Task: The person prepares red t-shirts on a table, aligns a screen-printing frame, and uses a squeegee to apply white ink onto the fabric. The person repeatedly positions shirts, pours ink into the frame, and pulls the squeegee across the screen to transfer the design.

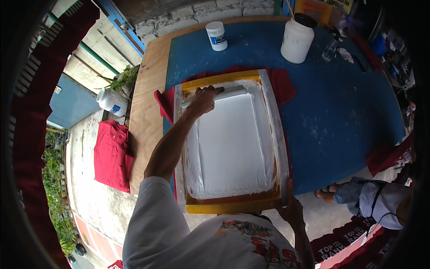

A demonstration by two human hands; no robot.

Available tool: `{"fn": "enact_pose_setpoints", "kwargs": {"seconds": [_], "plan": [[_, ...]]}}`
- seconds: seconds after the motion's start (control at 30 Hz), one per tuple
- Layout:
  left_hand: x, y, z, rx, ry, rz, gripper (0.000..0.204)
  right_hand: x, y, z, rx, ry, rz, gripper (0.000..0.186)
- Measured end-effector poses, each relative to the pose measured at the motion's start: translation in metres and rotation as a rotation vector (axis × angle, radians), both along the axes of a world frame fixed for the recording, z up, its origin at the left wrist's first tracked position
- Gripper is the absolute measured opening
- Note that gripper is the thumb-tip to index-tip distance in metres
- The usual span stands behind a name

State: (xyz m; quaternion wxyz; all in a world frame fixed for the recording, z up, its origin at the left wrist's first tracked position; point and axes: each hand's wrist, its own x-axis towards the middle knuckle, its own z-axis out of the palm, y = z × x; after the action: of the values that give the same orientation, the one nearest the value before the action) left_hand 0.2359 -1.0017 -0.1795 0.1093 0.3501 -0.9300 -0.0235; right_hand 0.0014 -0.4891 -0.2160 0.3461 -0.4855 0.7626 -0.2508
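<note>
A screen printing frame (233,208) with yellow tape along its near and far ends lies on the table in front of me. White ink (228,143) coats its mesh, with raised ridges down both sides. At the far end, my left hand (204,101) is closed around a squeegee (234,92) that rests across the mesh. My right hand (292,210) grips the near right corner of the frame; its fingers are partly hidden under the edge. Beneath the frame, a dark red shirt (281,86) sticks out on the left and right.
The table (340,121) has a blue top and a bare wooden left edge. A white tub (217,36) and a larger white jar (297,39) with a stick stand at its far side. Folded red shirts (113,154) lie left. Another person (380,197) is at the right.
</note>
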Motion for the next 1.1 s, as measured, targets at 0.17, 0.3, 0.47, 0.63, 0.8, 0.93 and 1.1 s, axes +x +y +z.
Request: {"fn": "enact_pose_setpoints", "kwargs": {"seconds": [0.17, 0.3, 0.47, 0.63, 0.8, 0.93, 1.1], "plan": [[0.012, 0.056, -0.016, 0.039, 0.011, 0.066, 0.066, 0.001, 0.001, 0.0, -0.069, 0.012, 0.011, 0.113], [0.027, 0.164, -0.017, 0.022, 0.066, 0.061, 0.067, 0.0, 0.002, -0.003, -0.108, 0.0, 0.019, 0.113], [0.044, 0.335, -0.005, 0.107, 0.077, 0.058, 0.068, -0.003, 0.005, -0.009, -0.164, -0.013, 0.038, 0.116], [0.049, 0.393, 0.022, 0.277, 0.008, 0.06, 0.063, -0.003, 0.004, -0.012, -0.172, 0.0, 0.037, 0.114], [0.039, 0.317, 0.028, 0.226, 0.113, 0.036, 0.064, -0.003, 0.004, -0.012, -0.073, 0.001, -0.012, 0.117], [0.006, 0.185, 0.022, 0.095, 0.096, 0.024, 0.065, -0.002, 0.005, -0.014, -0.084, 0.007, -0.029, 0.119], [-0.039, 0.043, -0.003, -0.11, 0.08, -0.01, 0.06, -0.001, 0.004, -0.015, -0.1, 0.032, -0.019, 0.121]]}}
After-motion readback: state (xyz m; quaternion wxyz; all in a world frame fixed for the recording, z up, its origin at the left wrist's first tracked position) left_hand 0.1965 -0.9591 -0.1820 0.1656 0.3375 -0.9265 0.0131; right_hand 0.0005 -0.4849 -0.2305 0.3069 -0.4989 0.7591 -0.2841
